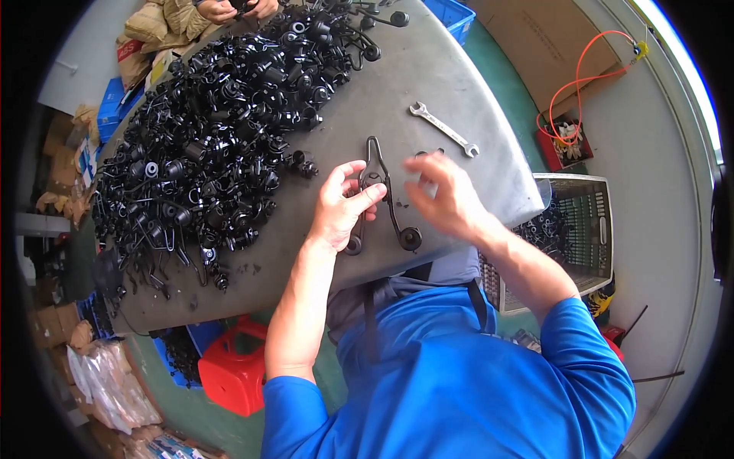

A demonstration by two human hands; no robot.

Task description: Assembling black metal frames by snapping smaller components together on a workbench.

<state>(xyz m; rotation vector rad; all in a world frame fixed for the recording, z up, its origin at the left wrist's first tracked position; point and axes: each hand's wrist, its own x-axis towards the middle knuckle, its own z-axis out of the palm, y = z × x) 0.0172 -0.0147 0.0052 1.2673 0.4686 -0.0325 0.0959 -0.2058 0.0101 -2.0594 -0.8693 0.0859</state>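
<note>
My left hand (340, 200) is closed around a black bent-wire bracket (370, 149), thumb pressed on its middle. The bracket has a narrow loop at its far end and two legs, each ending in a round black wheel-like piece (410, 239). Just to the right, my right hand (451, 195) hovers over the table, blurred by motion. Its thumb and fingers look apart, and nothing shows between them. A small dark part (440, 151) lies partly hidden behind those fingers. Farther off, a silver open-end wrench (445, 131) rests on the table.
A large heap of black metal-and-plastic parts (222, 130) covers the left of the grey table (382, 84). Another person's hands (237, 9) are at the far edge. A grey crate (585, 222) of small parts stands at right, a red stool (229, 371) below left.
</note>
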